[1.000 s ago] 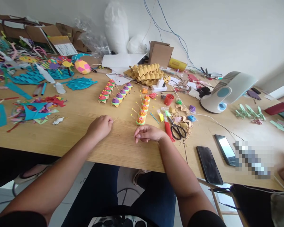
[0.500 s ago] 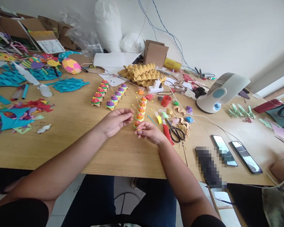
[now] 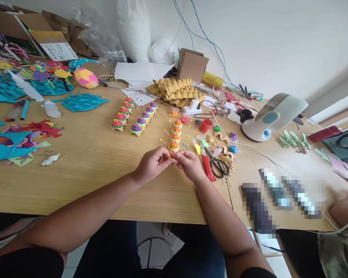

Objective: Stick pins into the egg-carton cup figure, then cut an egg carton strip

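- Since half a second ago the hands have closed in: the left hand [image 3: 152, 164], then lifted and apart from the other, has come down beside it, and the right hand [image 3: 190, 164] has slid forward to the near end of the orange caterpillar [image 3: 174, 136]
- Both hands are pinched, their fingertips meeting on the nearest segment of the orange caterpillar, which lies on the table [image 3: 98, 154] and runs straight away from the knuckles; whether a pin sits between the fingers is too small to tell
- Yellow-headed pins [image 3: 161, 140] stick out of it just beyond the fingertips, on both sides
- Just right of the right hand lie a red cutter [image 3: 206, 166] and scissors [image 3: 219, 166] among paper scraps; ahead and to the left of the left hand stand two more caterpillars [image 3: 133, 116]
- Far to the right of the right hand, another person's arm [image 3: 345, 204] rests at the table edge
- Likely risks: with the fingers so close to the pins, a push at a slant could prick a fingertip or bend a pin, and too hard a squeeze could crush the soft segment or knock the row out of line
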The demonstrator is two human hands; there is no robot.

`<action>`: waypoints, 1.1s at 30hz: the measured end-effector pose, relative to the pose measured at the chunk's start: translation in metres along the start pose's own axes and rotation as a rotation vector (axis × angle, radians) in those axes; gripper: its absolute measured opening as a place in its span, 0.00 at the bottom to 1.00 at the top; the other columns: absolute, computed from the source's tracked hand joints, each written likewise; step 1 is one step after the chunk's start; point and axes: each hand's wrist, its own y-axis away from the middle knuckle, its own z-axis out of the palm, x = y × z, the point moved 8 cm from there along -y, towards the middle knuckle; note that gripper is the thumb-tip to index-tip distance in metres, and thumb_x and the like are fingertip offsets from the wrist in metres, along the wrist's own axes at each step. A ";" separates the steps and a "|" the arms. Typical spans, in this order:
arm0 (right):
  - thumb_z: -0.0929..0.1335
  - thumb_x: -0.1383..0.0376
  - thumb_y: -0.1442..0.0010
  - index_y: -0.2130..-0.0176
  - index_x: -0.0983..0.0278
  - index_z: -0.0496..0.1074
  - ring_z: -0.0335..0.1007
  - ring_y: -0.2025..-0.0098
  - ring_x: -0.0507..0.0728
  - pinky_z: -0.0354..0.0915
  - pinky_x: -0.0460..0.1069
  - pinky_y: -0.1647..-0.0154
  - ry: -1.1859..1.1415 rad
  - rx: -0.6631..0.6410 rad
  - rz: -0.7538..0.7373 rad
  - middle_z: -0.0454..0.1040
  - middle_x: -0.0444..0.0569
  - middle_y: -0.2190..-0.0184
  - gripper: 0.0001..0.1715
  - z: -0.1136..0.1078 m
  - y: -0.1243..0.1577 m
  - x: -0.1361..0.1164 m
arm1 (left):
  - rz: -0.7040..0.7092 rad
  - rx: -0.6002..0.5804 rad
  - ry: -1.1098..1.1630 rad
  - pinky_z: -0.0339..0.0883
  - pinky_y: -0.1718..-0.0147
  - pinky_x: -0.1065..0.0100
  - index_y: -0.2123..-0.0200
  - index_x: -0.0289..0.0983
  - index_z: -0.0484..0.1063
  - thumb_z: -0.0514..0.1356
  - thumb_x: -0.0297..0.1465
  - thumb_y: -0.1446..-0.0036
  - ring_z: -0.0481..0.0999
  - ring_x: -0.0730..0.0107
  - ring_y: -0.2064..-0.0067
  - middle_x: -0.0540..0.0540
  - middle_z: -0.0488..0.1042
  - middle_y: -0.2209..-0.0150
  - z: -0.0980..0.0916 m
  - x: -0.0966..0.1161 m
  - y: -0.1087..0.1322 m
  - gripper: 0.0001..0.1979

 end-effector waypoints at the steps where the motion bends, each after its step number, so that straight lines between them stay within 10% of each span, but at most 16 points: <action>1: 0.78 0.49 0.50 0.71 0.64 0.74 0.57 0.81 0.46 0.49 0.44 0.80 0.025 0.004 0.001 0.72 0.41 0.80 0.22 0.000 0.000 0.000 | 0.025 -0.008 -0.028 0.60 0.77 0.73 0.64 0.38 0.71 0.65 0.37 0.39 0.68 0.78 0.77 0.51 0.78 0.71 0.001 0.002 0.000 0.09; 33: 0.79 0.48 0.52 0.72 0.63 0.73 0.55 0.81 0.46 0.49 0.44 0.80 -0.027 -0.066 0.063 0.73 0.41 0.79 0.24 0.001 -0.001 0.012 | 0.234 0.020 -0.200 0.68 0.64 0.66 0.59 0.41 0.81 0.63 0.35 0.36 0.77 0.69 0.69 0.45 0.83 0.67 -0.006 0.015 -0.003 0.08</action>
